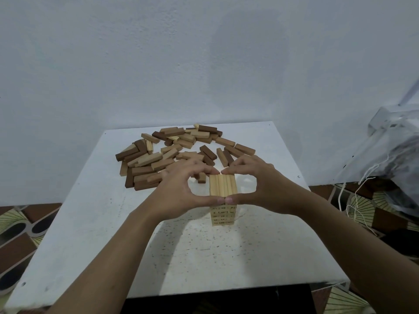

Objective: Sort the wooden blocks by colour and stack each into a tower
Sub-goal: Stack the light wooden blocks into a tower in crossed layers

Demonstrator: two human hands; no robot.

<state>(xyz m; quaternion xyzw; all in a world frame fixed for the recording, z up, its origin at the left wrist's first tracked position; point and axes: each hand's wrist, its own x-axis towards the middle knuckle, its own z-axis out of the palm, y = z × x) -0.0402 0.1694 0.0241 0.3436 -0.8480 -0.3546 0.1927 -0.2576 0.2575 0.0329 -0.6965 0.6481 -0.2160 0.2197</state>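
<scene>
Tower [223, 191] between both hands' fingertips

1. You get 2 bare forearms coming in from the bottom corners, no sleeves showing anywhere up to the frame edge.
2. Left hand [181, 189]: no ring, no watch, no strap or band at the wrist.
3. Right hand [260, 184]: same deal, nothing worn on the fingers or the wrist.
4. Nails look short and plain on the 2 thumbs, no polish that I can see.
5. No gloves.
</scene>
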